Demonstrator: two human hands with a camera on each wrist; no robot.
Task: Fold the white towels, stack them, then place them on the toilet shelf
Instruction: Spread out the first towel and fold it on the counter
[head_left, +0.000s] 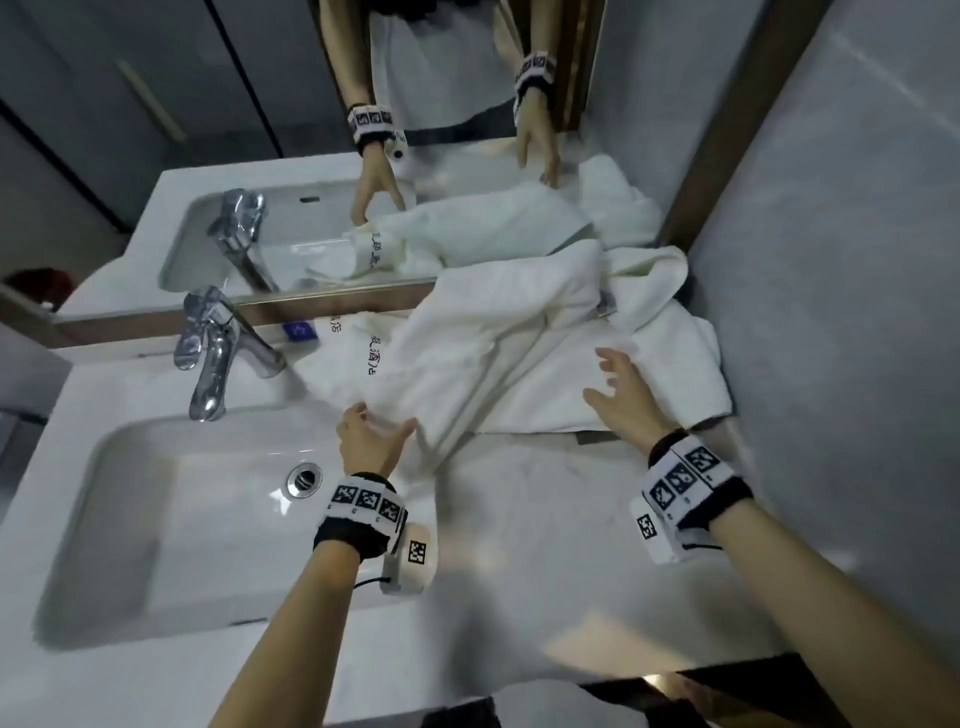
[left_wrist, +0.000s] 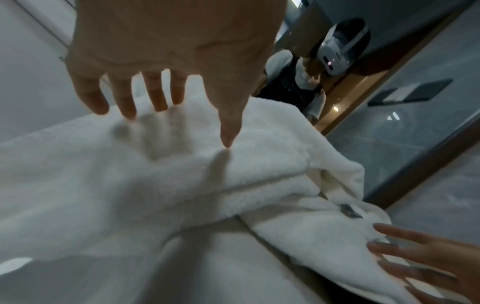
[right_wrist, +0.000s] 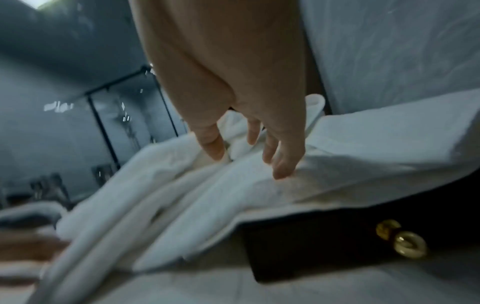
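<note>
Barely started: towels (head_left: 545, 353) lay crumpled, unfolded at counter (head_left: 519, 519) 1 o'clock, left hand (head_left: 371, 439) and right hand (head_left: 626, 392) spread wide, holding nothing.

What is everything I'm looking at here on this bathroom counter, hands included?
white towels: a rumpled heap, exact count unclear, white with dark lettering, on the counter right of the basin, up against the mirror.
counter: one, pale marbled, under the towels.
basin: one, white, set in the counter's left part.
faucet: one, chrome, behind the basin.
mirror: one, wood-trimmed, along the back, reflecting the scene.
blue packet: one, small, at the mirror's foot beside the faucet.
dark flat item: one, black with gold rings, partly under the towels' near edge.
left hand: one, fingers spread, at the towels' near-left edge.
right hand: one, fingers spread, over the towels' right part.
</note>
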